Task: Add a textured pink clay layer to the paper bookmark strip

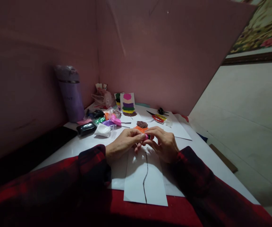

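- Nearest to the person lies a white sheet (pixel 147 186) on the tabletop (pixel 79 148), with one black line (pixel 145 176) drawn along it, going away towards the hands.
- Above the far end of this line the left hand (pixel 124 143) and the right hand (pixel 163 143) meet. Both are nearly closed, and their fingertips pinch together one small pink clay piece (pixel 146 136). It sits between the two hands, just over the sheet.
- Just beyond the fingers an orange patch (pixel 140 128) and a brown patch (pixel 142 124) are already put on the paper, touching each other.
- To the left, near the hands, a heap of clay packets (pixel 98 123) in many colours lies. To the right are scissors (pixel 158 118) with red and yellow handles.
- Farther back a card (pixel 128 104) leans, showing five colour bands: pink, purple, green, yellow, brown.
- I judge the work is less than half done: two patches lie in place, the pink one is not yet placed, and the sheet has fewer colours than the card.
- A purple bottle (pixel 71 94) stands at the far left.
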Demonstrator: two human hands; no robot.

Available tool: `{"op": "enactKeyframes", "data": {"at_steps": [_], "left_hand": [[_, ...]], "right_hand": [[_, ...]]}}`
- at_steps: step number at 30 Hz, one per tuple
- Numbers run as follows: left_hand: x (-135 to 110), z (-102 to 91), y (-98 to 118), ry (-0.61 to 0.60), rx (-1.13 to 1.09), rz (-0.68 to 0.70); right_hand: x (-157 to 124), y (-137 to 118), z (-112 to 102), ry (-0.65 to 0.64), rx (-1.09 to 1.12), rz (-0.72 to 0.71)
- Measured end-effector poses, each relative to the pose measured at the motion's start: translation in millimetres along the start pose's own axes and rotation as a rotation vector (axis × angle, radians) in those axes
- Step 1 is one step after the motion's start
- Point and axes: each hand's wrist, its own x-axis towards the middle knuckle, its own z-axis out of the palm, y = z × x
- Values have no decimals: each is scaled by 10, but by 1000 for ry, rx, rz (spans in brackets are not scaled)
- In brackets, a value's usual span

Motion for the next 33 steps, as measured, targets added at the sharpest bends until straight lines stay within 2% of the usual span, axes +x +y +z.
{"op": "enactKeyframes", "data": {"at_steps": [10,21,26,33], "left_hand": [[7,-14,-16,-34,4,-48],[0,-5,-15,-29,-36,-39],[1,-14,-28,-31,-12,9],[10,-4,-24,-27,2,-28]], "right_hand": [[-17,9,11,-18,-16,-4],[-25,16,15,-18,0,-4],[-13,5,10,-18,-7,0],[-21,15,13,-24,-11,-9]]}}
